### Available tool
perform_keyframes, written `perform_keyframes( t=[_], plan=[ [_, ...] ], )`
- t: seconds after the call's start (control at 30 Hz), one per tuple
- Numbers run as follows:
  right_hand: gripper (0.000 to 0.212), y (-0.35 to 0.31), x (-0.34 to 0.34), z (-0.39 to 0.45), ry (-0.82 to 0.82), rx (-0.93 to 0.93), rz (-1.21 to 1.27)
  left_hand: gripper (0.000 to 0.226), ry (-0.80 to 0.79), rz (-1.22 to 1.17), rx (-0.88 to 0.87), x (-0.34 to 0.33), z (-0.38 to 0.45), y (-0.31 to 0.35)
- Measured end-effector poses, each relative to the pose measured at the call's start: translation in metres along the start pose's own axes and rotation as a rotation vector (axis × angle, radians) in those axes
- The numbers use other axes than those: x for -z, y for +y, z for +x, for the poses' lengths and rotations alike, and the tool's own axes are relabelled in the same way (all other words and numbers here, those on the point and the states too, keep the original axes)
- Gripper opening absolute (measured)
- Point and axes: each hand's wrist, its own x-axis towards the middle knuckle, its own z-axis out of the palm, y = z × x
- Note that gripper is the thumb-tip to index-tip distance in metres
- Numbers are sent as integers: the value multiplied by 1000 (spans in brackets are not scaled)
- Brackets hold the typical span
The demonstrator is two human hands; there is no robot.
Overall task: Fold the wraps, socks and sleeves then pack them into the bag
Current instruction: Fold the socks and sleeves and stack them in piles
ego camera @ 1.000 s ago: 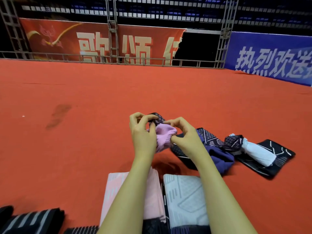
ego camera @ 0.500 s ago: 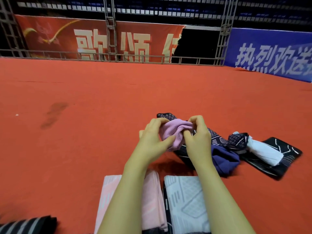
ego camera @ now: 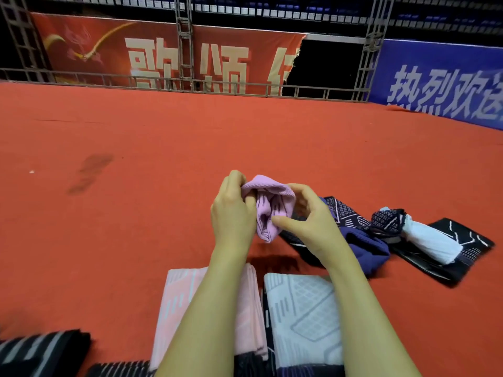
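Lilac sock held above the carpet

A bunched lilac sock (ego camera: 268,208) is held up between both hands, above the red carpet (ego camera: 136,240). The left hand (ego camera: 234,210) curls its fingers over the sock's left edge; the right hand (ego camera: 310,221) grips it with the thumb pressed on its front. Dark patterned sleeves (ego camera: 351,221) and a white sock (ego camera: 427,240) lie just right. Folded pink (ego camera: 174,300) and white (ego camera: 304,317) pieces lie near the forearms
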Motion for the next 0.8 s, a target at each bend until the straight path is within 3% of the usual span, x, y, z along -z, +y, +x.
perform_keyframes(
  t=[0.1,0.17,0.27,0.37,0.5,0.57,0.7,0.8],
  plan=[
    [56,0,0,0,-110,-78,50,13,39,27,48,1,0,-3],
    [48,2,-2,0,-92,-106,34,13,37,43,80,3,-1,-4],
    [26,10,-6,3,185,-32,-121,15,-33,141,80,5,-4,1],
    [27,16,-10,4,474,42,-348,27,-54,229,6,5,-8,4],
    [26,17,-15,8,628,-3,-341,20,-126,293,22,4,-7,4],
    [24,16,-16,10,544,-37,-247,17,-143,294,48,3,-4,2],
    [32,9,-20,4,140,-1,74,18,-77,137,65,0,-2,-4],
    [48,8,-18,5,94,-55,208,21,-76,57,65,-3,-1,-7]
  ],
)
